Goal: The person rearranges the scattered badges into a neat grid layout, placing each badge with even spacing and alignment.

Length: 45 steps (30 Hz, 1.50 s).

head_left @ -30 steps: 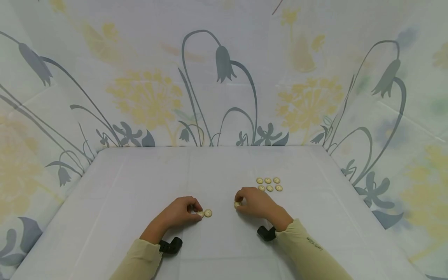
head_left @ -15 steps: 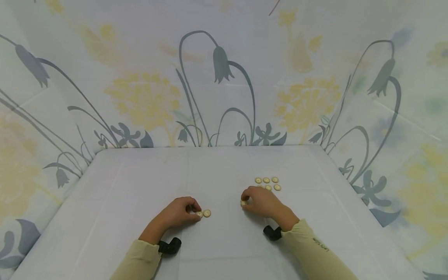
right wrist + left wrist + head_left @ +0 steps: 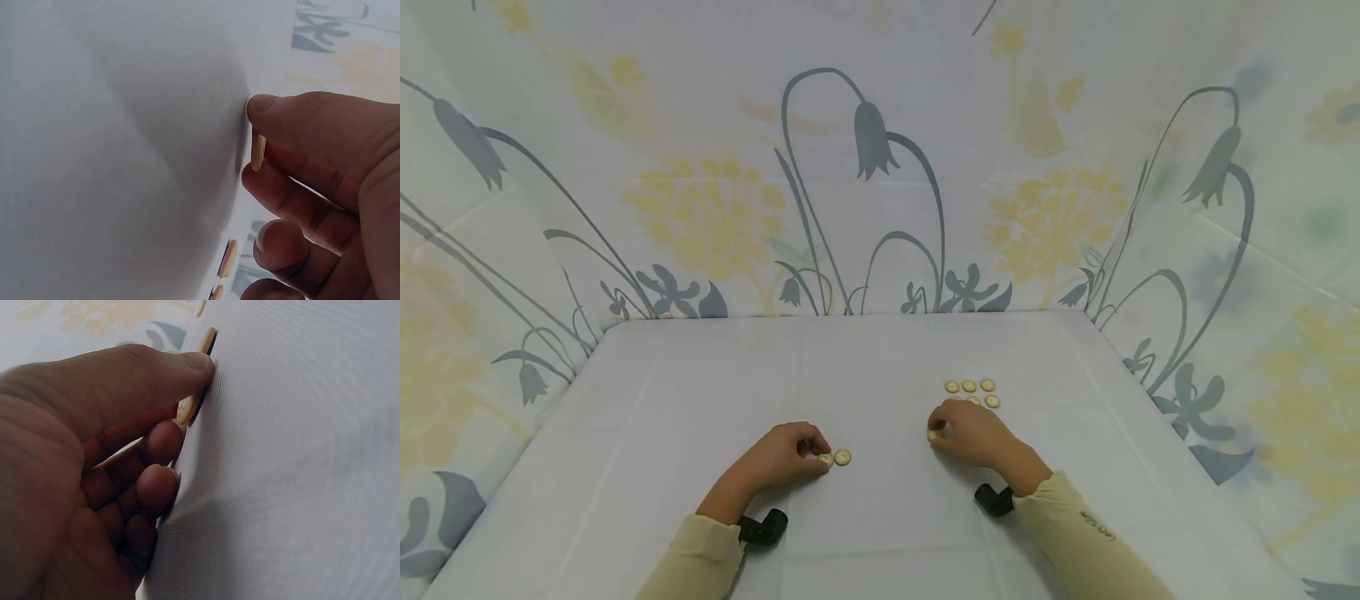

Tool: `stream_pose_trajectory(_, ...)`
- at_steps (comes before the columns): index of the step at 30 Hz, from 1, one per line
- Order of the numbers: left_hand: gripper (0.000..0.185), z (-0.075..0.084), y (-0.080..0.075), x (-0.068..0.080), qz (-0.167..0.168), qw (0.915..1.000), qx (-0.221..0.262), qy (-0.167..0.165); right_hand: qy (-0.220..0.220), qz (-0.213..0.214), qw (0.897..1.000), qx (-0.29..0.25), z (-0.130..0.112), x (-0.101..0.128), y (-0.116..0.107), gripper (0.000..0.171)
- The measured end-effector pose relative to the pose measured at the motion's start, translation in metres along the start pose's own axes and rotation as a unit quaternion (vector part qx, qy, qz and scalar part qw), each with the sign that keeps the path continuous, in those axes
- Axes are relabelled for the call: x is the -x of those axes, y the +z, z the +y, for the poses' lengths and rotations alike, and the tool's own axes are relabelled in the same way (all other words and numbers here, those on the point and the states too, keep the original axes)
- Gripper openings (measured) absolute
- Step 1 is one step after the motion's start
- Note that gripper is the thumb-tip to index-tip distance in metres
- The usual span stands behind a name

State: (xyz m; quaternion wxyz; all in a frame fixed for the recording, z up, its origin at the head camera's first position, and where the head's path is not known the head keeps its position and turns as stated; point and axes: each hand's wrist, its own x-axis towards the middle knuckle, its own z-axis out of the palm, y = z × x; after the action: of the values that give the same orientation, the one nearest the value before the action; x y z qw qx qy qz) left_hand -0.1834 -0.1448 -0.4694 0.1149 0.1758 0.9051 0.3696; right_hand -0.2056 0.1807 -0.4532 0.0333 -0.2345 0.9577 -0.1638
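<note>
Here the right hand (image 3: 972,433) pinches a small round cream button (image 3: 933,434) just above the white cloth-covered table (image 3: 880,358), near six matching buttons (image 3: 972,392). The left hand (image 3: 782,457), fingers curled, pinches another cream button (image 3: 826,458) lying beside its twin (image 3: 842,457).

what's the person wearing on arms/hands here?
Bare hands, no gloves. Both arms wear long pale beige sleeves; the right sleeve carries a small dark marking near the cuff, the left sleeve looks plain. A black wrist camera sits at each wrist.
</note>
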Motion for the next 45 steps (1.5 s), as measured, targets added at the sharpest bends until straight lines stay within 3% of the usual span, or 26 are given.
stream_pose_trajectory(19, 0.015, -0.001, 0.001, -0.001, 0.0, 1.0, -0.001, -0.002, 0.057, -0.005, 0.998, 0.018, 0.023, 0.009, -0.007, 0.013)
stream_pose_trajectory(45, 0.014, -0.002, 0.0, -0.001, -0.001, 1.0, -0.002, 0.001, 0.06, 0.008, 0.997, 0.039, 0.05, 0.018, -0.021, 0.02)
